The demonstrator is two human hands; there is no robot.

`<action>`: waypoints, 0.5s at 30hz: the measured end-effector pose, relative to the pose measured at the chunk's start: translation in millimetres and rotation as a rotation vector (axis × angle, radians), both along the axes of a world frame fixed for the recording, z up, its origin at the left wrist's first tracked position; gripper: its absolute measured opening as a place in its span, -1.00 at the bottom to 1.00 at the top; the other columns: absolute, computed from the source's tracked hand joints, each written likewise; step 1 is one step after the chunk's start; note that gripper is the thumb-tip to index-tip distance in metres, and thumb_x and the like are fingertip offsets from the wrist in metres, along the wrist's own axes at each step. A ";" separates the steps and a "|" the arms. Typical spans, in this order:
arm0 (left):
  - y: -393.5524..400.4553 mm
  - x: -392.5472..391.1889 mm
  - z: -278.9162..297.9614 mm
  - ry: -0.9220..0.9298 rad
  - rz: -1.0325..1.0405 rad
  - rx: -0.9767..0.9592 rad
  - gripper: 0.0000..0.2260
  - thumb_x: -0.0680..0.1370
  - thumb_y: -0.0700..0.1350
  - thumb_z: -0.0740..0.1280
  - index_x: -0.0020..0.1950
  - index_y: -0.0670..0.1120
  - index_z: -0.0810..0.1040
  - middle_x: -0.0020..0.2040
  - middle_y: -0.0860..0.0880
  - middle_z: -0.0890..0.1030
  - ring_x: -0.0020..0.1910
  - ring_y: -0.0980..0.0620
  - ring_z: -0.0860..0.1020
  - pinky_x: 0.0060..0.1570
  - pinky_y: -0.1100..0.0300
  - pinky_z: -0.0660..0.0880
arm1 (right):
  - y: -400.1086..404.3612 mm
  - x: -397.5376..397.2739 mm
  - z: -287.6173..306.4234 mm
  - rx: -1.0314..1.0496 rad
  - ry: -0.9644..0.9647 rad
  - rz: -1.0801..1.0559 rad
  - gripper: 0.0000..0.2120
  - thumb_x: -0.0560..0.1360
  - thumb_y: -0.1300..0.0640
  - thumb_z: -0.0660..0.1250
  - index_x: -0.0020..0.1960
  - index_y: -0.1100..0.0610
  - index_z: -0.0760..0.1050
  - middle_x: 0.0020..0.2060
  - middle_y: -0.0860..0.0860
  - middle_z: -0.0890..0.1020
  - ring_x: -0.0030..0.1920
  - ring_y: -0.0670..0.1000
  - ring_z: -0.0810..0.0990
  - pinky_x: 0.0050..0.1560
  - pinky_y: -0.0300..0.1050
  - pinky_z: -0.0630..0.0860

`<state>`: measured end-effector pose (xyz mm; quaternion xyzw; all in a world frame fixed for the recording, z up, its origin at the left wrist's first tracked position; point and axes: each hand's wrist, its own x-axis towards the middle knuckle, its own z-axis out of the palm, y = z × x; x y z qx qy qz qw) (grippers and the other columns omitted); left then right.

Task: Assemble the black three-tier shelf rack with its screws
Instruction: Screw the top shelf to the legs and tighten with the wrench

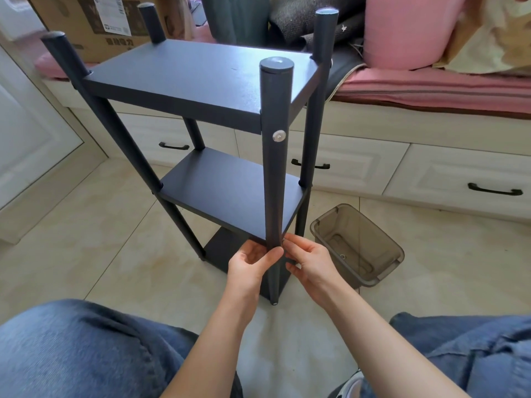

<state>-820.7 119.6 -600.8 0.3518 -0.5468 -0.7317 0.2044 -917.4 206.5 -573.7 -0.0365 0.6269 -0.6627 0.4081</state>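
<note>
Head: smoky bin (pixel 357 245) holds small ring (pixel 342 256).

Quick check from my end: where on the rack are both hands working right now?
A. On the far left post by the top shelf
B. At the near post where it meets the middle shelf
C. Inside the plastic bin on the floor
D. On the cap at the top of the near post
B: the left hand and right hand both meet the near post at the corner of the middle shelf, well below the top shelf.
</note>
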 end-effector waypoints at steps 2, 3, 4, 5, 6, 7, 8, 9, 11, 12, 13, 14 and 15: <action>0.9 0.1 2.2 -0.012 -0.004 -0.002 -0.52 0.28 0.06 0.62 0.15 -0.04 0.66 0.04 -0.04 0.74 0.08 -0.04 0.70 0.08 0.19 0.58 | 0.9 -0.5 -0.8 0.015 0.029 -0.003 -0.84 0.59 0.16 0.34 -0.07 -0.07 0.62 0.01 -0.03 0.68 0.08 -0.02 0.59 -0.03 -0.17 0.49; 1.2 0.2 3.3 -0.023 -0.004 -0.005 -0.48 0.26 0.10 0.61 0.16 -0.04 0.65 0.05 -0.02 0.74 0.09 -0.03 0.70 0.13 0.15 0.56 | 1.9 -0.8 -1.7 0.025 0.041 -0.005 -0.82 0.59 0.16 0.34 -0.09 -0.09 0.61 -0.03 -0.08 0.67 0.05 -0.06 0.57 0.01 -0.15 0.48; 1.7 -0.2 4.1 -0.037 -0.001 -0.010 -0.45 0.24 0.14 0.60 0.17 -0.02 0.65 0.05 0.00 0.74 0.10 -0.02 0.70 0.17 0.12 0.55 | 2.7 -1.0 -2.8 0.033 0.049 -0.004 -0.81 0.59 0.16 0.34 -0.10 -0.10 0.61 -0.06 -0.11 0.66 0.03 -0.08 0.57 0.05 -0.11 0.47; 2.0 -0.2 5.2 -0.052 0.003 -0.016 -0.41 0.21 0.18 0.59 0.17 -0.01 0.64 0.05 0.02 0.74 0.10 -0.01 0.69 0.19 0.10 0.54 | 3.5 -0.8 -4.1 0.039 0.052 -0.002 -0.81 0.59 0.16 0.34 -0.10 -0.10 0.61 -0.08 -0.14 0.66 0.02 -0.09 0.57 0.07 -0.09 0.46; 2.4 -0.6 5.8 -0.064 0.008 -0.024 -0.38 0.19 0.22 0.59 0.18 -0.01 0.64 0.05 0.03 0.74 0.10 0.00 0.69 0.19 0.10 0.54 | 4.1 -0.7 -5.0 0.041 0.052 0.000 -0.82 0.58 0.15 0.34 -0.10 -0.11 0.61 -0.09 -0.15 0.66 0.01 -0.09 0.57 0.08 -0.09 0.46; 3.1 -1.0 6.1 -0.070 0.015 -0.032 -0.36 0.17 0.24 0.58 0.18 0.00 0.63 0.05 0.03 0.73 0.11 0.00 0.69 0.18 0.11 0.54 | 4.7 -0.4 -5.7 0.041 0.050 0.001 -0.82 0.58 0.15 0.35 -0.10 -0.11 0.62 -0.10 -0.16 0.66 0.01 -0.09 0.57 0.07 -0.09 0.46; 3.9 -1.4 5.8 -0.076 0.023 -0.040 -0.35 0.17 0.26 0.57 0.18 0.00 0.63 0.05 0.04 0.73 0.10 0.02 0.69 0.15 0.13 0.55 | 5.1 -0.2 -6.1 0.041 0.048 0.001 -0.82 0.58 0.15 0.35 -0.10 -0.10 0.62 -0.10 -0.16 0.67 0.01 -0.09 0.57 0.07 -0.09 0.46; 4.8 -1.6 5.7 -0.084 0.033 -0.051 -0.36 0.17 0.27 0.56 0.17 0.02 0.63 0.04 0.06 0.74 0.08 0.05 0.69 0.10 0.18 0.55 | 5.4 -0.3 -6.3 0.041 0.045 0.002 -0.83 0.58 0.15 0.35 -0.09 -0.10 0.63 -0.10 -0.16 0.67 0.02 -0.08 0.58 0.07 -0.09 0.46; 6.7 -1.4 5.8 -0.100 0.050 -0.076 -0.46 0.21 0.25 0.55 0.12 0.06 0.64 -0.01 0.13 0.73 0.02 0.16 0.69 -0.06 0.35 0.54 | 6.0 -0.4 -5.9 0.040 0.032 0.005 -0.83 0.59 0.15 0.35 -0.08 -0.08 0.64 -0.12 -0.14 0.69 0.03 -0.06 0.58 0.08 -0.08 0.46; 7.3 -0.7 5.9 -0.101 0.064 -0.085 -0.52 0.24 0.24 0.54 0.08 0.08 0.64 -0.04 0.17 0.73 -0.01 0.23 0.68 -0.16 0.42 0.53 | 6.0 -0.4 -5.6 0.037 0.025 0.009 -0.84 0.59 0.15 0.35 -0.08 -0.07 0.65 -0.15 -0.14 0.70 0.04 -0.05 0.59 0.08 -0.08 0.47; 7.7 0.0 6.7 -0.099 0.081 -0.089 -0.56 0.24 0.23 0.53 0.05 0.10 0.64 -0.07 0.20 0.72 -0.04 0.27 0.67 -0.26 0.47 0.51 | 5.8 -0.2 -5.4 0.034 0.019 0.013 -0.84 0.58 0.15 0.35 -0.08 -0.06 0.65 -0.19 -0.16 0.70 0.04 -0.04 0.59 0.07 -0.09 0.48; 7.6 0.9 8.0 -0.093 0.098 -0.092 -0.57 0.23 0.24 0.53 0.03 0.11 0.64 -0.08 0.21 0.72 -0.06 0.29 0.66 -0.31 0.51 0.50 | 5.5 0.1 -5.0 0.032 0.015 0.018 -0.86 0.58 0.14 0.36 -0.08 -0.05 0.66 -0.21 -0.17 0.71 0.04 -0.03 0.60 0.05 -0.11 0.49; 7.1 1.7 9.6 -0.084 0.112 -0.096 -0.56 0.21 0.26 0.52 0.01 0.12 0.65 -0.08 0.20 0.72 -0.06 0.29 0.66 -0.31 0.50 0.50 | 4.9 0.6 -4.2 0.028 0.010 0.022 -0.87 0.57 0.14 0.37 -0.08 -0.03 0.68 -0.22 -0.17 0.71 0.04 -0.02 0.60 0.03 -0.13 0.50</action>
